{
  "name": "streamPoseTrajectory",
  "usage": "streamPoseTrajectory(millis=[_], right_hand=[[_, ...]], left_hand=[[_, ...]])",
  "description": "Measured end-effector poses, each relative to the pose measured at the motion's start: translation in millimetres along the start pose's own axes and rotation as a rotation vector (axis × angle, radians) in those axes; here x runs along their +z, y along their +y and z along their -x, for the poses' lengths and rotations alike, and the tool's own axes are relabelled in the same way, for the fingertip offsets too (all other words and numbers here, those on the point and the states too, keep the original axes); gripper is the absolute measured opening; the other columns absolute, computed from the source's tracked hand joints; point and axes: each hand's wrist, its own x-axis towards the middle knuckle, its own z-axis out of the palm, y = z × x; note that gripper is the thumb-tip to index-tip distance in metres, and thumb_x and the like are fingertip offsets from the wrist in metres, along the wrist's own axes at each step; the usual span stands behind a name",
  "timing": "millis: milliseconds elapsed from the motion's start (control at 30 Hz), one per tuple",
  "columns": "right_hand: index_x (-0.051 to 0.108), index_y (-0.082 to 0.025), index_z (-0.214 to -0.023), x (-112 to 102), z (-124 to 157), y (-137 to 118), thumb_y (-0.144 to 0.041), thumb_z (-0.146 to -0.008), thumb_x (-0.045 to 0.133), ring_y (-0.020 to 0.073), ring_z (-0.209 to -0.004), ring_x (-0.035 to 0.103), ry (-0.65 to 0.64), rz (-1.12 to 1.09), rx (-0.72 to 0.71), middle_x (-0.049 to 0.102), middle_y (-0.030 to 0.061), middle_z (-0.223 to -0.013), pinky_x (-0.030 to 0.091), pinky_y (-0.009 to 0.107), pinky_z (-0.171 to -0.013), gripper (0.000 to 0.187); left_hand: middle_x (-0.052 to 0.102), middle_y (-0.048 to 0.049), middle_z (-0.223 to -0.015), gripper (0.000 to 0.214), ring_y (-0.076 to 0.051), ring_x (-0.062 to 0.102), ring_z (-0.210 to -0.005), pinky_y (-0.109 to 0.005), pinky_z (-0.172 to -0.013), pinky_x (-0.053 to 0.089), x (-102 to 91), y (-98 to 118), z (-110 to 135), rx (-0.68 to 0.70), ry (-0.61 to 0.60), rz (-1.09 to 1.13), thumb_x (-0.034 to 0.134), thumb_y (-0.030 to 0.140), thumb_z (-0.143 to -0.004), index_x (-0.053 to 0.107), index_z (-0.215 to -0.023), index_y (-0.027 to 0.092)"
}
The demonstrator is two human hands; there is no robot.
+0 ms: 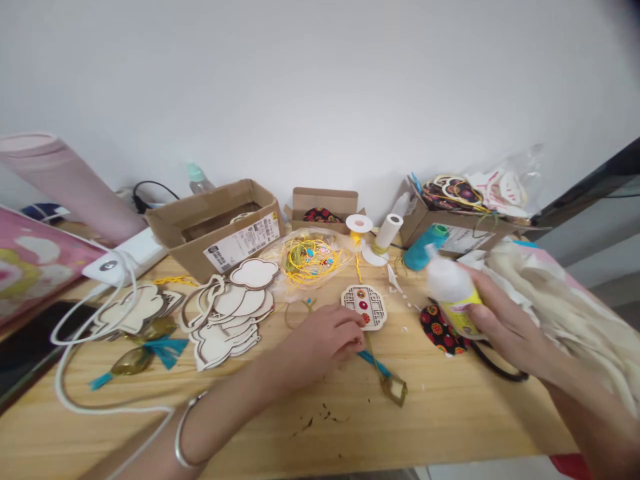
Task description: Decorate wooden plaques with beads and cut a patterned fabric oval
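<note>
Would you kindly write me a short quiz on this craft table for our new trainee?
1. True or false: the right hand holds a white bottle.
2. Which of these lies by the left hand? A) scissors B) wooden ornament C) mug
3. Fill in: the thread cone behind the white bottle is ____.
Key: 1 true; 2 B; 3 teal.

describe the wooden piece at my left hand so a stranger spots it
On the light wooden table, look near the tangle of yellow cord. The rounded wooden lattice plaque lies at the left hand's fingertips; unlike the plain cloud-shaped cutouts, it carries red dots.
</note>
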Motion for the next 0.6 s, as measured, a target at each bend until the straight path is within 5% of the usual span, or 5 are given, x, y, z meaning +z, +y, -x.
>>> streamPoseTrajectory(millis=[100, 200, 400, 600], right_hand=[[0.045, -0.025, -0.123, -2, -11, -4, -0.046, -0.088, 0.049, 0.0268, -0.107, 0.06, -0.112, -0.06, 0.024, 0.062, 0.0091, -0.115, 0.053, 0.035, -0.084, 0.042], [0.055, -0.027, -0.11, -4, -21, 0, -0.045, -0.076, 0.065, 0.0275, -0.098, 0.063, -0.086, -0.104, 0.088, 0.065, 0.0066, -0.106, 0.054, 0.038, -0.081, 0.041], [0.06, -0.03, -0.086, 11, -44, -6, -0.042, -0.052, 0.084, 0.0222, -0.075, 0.063, 0.333, -0.611, 0.237, 0.066, 0.0017, -0.09, 0.056, 0.036, -0.065, 0.043], [0.06, -0.028, -0.094, 35, -57, -2, -0.05, -0.074, 0.061, 0.0181, -0.062, 0.06, 0.274, -0.797, 0.276, 0.066, 0.0034, -0.085, 0.053, 0.033, -0.055, 0.029]], left_hand=[[0.067, -0.0062, -0.114, 0.022, -0.018, 0.055, -0.113, -0.035, -0.099, 0.042, 8.4, -5, 5, 0.062, 0.023, -0.093, 0.044, 0.024, -0.093, 0.065, -0.089, 0.019], [0.065, -0.0066, -0.12, 0.022, -0.018, 0.053, -0.118, -0.039, -0.104, 0.038, 15.9, -12, 10, 0.099, 0.013, -0.145, 0.044, 0.023, -0.093, 0.066, -0.092, 0.019], [0.061, -0.0056, -0.128, 0.02, -0.018, 0.05, -0.124, -0.041, -0.109, 0.033, 22.0, -14, 10, 0.096, -0.048, -0.193, 0.045, 0.02, -0.092, 0.065, -0.094, 0.019], [0.06, -0.0058, -0.13, 0.023, -0.019, 0.049, -0.125, -0.043, -0.11, 0.03, 22.1, -12, 11, 0.084, -0.052, -0.176, 0.042, 0.022, -0.094, 0.064, -0.094, 0.019]])
